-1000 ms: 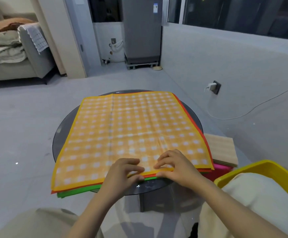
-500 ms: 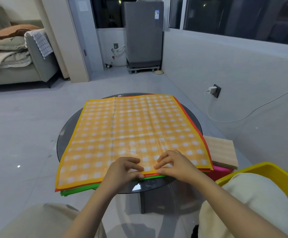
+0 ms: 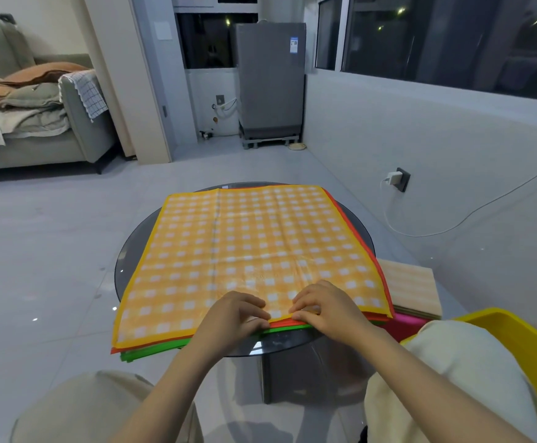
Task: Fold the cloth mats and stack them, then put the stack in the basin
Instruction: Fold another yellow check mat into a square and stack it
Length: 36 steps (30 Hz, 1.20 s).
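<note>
Pinching the near edge of the yellow checked mat (image 3: 248,251) with both my left hand (image 3: 233,316) and right hand (image 3: 327,306); it's lying flat atop the pile on the glass table (image 3: 292,342). I'd lift only that layer, then fold evenly away from me.

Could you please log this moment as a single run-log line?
stage: first fold starting | left hand: pinching yellow mat near edge | right hand: pinching same edge | mats: unfolded, stacked on table | basin: awaiting stack

mats (image 3: 244,251): stacked on table (image 3: 126,251)
hands (image 3: 232,318): on mats' near edge
basin (image 3: 516,327): right of table
board (image 3: 411,289): between table and basin
</note>
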### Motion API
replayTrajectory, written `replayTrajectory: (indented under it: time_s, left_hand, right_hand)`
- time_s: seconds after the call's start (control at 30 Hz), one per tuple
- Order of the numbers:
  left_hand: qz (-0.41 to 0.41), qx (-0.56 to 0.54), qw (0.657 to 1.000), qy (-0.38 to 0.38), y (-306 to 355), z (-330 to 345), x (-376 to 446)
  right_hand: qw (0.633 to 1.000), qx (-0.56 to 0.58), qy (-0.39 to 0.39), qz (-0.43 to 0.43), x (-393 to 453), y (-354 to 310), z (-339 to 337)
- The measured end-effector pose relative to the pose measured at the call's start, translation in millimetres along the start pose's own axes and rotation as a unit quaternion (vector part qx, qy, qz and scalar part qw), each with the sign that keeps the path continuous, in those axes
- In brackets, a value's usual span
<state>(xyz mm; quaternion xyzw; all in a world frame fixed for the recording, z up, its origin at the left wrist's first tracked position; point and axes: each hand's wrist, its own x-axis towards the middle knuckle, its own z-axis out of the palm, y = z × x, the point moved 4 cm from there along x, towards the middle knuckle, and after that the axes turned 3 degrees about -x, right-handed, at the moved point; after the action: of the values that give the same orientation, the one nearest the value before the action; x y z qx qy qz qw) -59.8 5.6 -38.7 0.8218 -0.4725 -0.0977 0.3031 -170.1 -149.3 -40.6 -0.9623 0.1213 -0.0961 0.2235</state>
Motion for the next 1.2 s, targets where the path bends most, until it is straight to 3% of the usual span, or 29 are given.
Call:
replayTrajectory:
  time_s: [0.1, 0.37, 0.63, 0.83, 1.1, 1.2]
  left_hand:
    - [-0.004, -0.012, 1.000, 0.002, 1, 0, -1]
    - [-0.046, 0.040, 0.998, 0.024, 8, -37, -3]
    - [-0.012, 0.075, 0.997, -0.021, 68, -114, 3]
    - [0.029, 0.196, 0.975, 0.102, 77, -146, 52]
    - [0.056, 0.191, 0.948, 0.247, 19, -106, 108]
    - [0.023, 0.162, 0.957, 0.238, -7, -83, 116]
  right_hand:
    - [0.999, -0.031, 0.027, -0.018, 0, -6, 1]
    - [0.999, -0.009, 0.038, 0.035, 1, -25, -25]
    - [0.986, -0.151, 0.067, 0.004, 3, -74, -103]
    - [0.965, -0.176, 0.193, -0.010, 47, -70, -132]
    - [0.961, -0.161, 0.224, -0.013, 114, -24, -92]
    - [0.971, -0.135, 0.200, -0.001, 129, -7, -68]
